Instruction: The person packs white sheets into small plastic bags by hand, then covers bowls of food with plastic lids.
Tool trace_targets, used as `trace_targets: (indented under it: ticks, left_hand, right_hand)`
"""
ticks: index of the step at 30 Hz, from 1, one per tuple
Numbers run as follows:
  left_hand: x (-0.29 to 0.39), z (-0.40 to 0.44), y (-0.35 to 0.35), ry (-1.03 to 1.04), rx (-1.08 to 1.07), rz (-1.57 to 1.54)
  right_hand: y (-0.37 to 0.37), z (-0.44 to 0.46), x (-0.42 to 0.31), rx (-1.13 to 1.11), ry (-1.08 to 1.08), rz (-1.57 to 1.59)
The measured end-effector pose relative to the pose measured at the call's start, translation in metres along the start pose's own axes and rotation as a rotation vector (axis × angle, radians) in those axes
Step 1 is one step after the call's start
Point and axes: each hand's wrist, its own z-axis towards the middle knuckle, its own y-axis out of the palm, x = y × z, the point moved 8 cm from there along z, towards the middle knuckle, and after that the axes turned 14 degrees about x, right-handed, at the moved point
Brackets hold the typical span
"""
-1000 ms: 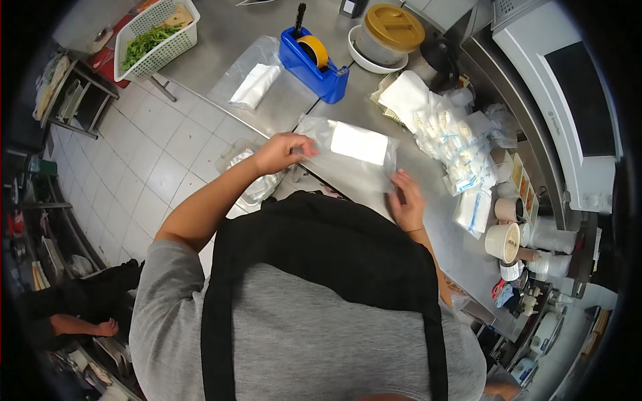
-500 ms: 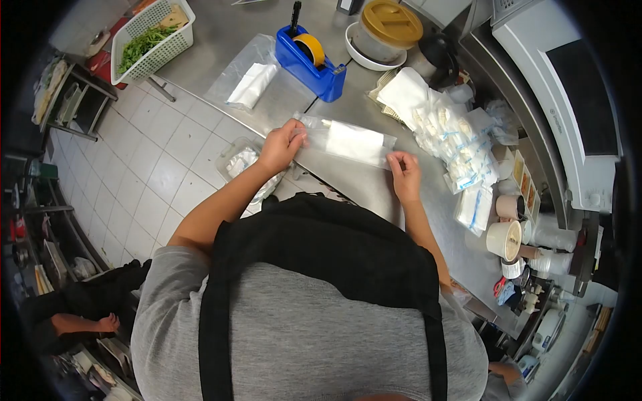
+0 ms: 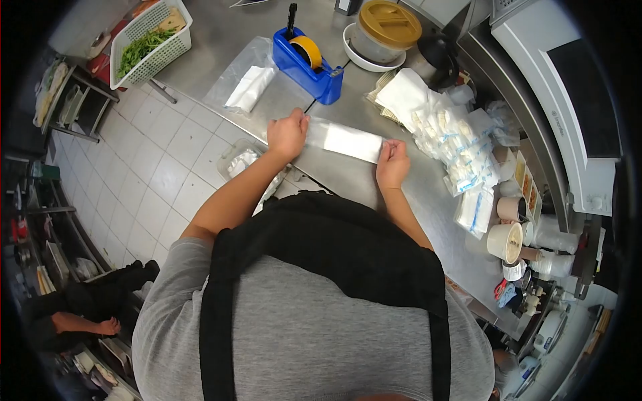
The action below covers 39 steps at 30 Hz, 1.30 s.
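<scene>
A clear plastic bag [image 3: 316, 131] is stretched between my hands above the steel table, with a folded white napkin [image 3: 351, 142] inside it. My left hand [image 3: 288, 136] is closed on the bag's left end. At the right end, my right hand [image 3: 393, 164] pinches the bag close to the napkin's edge. Another white napkin [image 3: 250, 88] lies on a clear bag [image 3: 231, 70] at the table's edge, beyond my left hand. Behind the held bag stands a blue tape dispenser [image 3: 284, 59] with a yellow-cored roll and a black pen upright in it.
White wrapped packets [image 3: 451, 137] are piled to the right on the steel table [image 3: 428, 220]. A gold-lidded tub [image 3: 390, 25] sits in a white bowl at the back. Greens fill a basket [image 3: 122, 75] at far left. Another person's hand [image 3: 109, 326] shows lower left.
My hands have come closer together, the right one shifting left and the left one slightly right. The bag looks narrower and tighter around the napkin.
</scene>
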Motion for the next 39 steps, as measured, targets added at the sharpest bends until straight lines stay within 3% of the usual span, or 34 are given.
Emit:
trace_targets:
  ticks: [7,10,11,14,15,18,22,25,28,30,33,39]
  left_hand:
    - [-0.018,0.017,0.003,-0.068,-0.04,0.18]
    - [-0.035,0.033,-0.013,-0.088,0.039,0.288]
    - [-0.041,0.037,-0.024,-0.152,0.055,0.19]
    - [0.007,0.037,-0.057,0.346,0.261,-0.078]
    - [0.036,0.028,-0.057,0.577,0.153,-0.244]
    - [0.084,-0.004,-0.036,0.988,-0.017,-0.165]
    - [0.053,-0.003,0.009,0.738,-0.35,-0.179]
    - [0.049,-0.019,-0.002,0.633,-0.388,-0.129]
    - [0.048,-0.039,-0.01,0.495,-0.43,-0.251]
    - [0.041,-0.053,-0.004,0.274,-0.564,-0.278]
    - [0.052,-0.077,0.012,0.064,-0.533,-0.484]
    - [0.092,-0.074,0.016,0.287,-0.283,-0.538]
  right_hand:
    - [0.004,-0.003,0.005,-0.064,-0.015,-0.132]
    - [0.002,-0.002,0.004,-0.054,-0.003,-0.132]
    - [0.002,-0.002,0.004,-0.049,-0.007,-0.126]
    - [0.002,-0.001,0.004,-0.041,-0.015,-0.098]
    - [0.002,-0.001,0.003,-0.042,-0.013,-0.085]
    - [0.002,-0.003,0.005,-0.086,0.056,-0.079]
    - [-0.005,0.001,0.007,-0.092,0.17,0.033]
    - [-0.01,0.001,0.022,0.025,0.374,0.507]
    - [-0.051,0.004,0.008,0.173,0.149,0.305]
    - [-0.068,-0.001,-0.002,0.15,0.104,0.324]
    - [-0.076,-0.012,-0.02,0.079,-0.007,0.329]
    - [-0.077,-0.037,-0.044,-0.08,-0.228,0.325]
